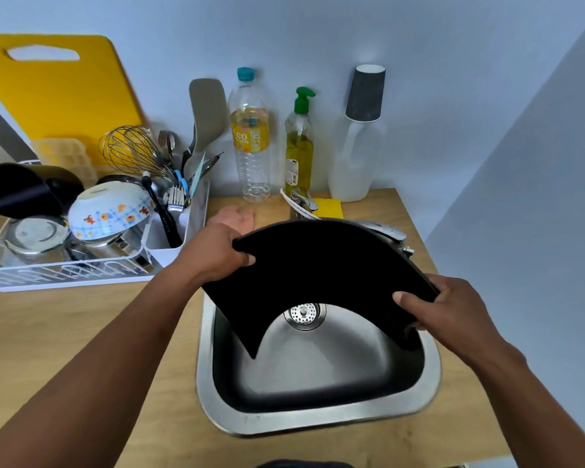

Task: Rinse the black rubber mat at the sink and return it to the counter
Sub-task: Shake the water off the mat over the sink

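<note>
mat (313, 265) blk | sink (318, 423) steel-grey | cutting brd (65, 96) yellow | bowl (110, 209) white w/ blue-orange print | counter (81, 319) tan wood

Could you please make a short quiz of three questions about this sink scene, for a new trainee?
1. True or false: the black rubber mat lies flat on the counter.
2. What holds the mat?
A. the left hand only
B. both hands, one at each side
C. the dish rack
3. Fill in: under the curved mat, at the bottom of the sink, you can see the metal ____.

Key
1. False: it is bent into an arch and held over the sink.
2. B: the left hand has its grip on the left edge, and the right hand on the right edge.
3. The drain strainer.
</note>
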Demonstrator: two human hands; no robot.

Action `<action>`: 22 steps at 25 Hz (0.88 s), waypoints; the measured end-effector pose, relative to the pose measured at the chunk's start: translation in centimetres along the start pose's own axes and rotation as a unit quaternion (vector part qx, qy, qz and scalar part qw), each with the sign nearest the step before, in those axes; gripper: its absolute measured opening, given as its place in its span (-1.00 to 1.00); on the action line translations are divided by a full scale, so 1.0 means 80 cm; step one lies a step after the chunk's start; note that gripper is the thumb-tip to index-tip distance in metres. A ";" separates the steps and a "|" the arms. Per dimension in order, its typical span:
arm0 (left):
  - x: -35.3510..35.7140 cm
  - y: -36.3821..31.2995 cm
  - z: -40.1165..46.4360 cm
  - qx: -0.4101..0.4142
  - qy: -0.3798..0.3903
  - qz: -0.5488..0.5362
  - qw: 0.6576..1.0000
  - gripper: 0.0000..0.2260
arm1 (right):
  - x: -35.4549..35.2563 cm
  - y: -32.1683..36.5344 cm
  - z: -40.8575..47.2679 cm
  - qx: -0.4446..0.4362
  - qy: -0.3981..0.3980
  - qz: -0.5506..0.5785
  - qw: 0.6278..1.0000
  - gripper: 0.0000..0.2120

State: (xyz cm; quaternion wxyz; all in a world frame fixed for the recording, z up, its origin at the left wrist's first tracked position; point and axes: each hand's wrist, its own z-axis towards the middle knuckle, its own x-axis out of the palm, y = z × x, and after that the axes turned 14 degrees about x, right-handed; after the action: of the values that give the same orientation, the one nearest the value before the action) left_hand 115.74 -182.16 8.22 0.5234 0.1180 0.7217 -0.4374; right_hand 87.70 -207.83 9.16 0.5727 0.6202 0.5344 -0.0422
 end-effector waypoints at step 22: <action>0.046 0.083 -0.019 -0.138 -0.048 -0.394 0.908 -0.58 | 0.147 -0.015 0.121 -0.042 -0.041 0.139 0.989 -0.76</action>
State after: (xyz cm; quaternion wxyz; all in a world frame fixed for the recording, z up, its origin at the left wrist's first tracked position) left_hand 117.35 -178.11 1.82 0.3537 -0.2702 0.7367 -0.5091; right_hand 97.29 -208.19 -2.73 0.6197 0.6618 0.4204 0.0353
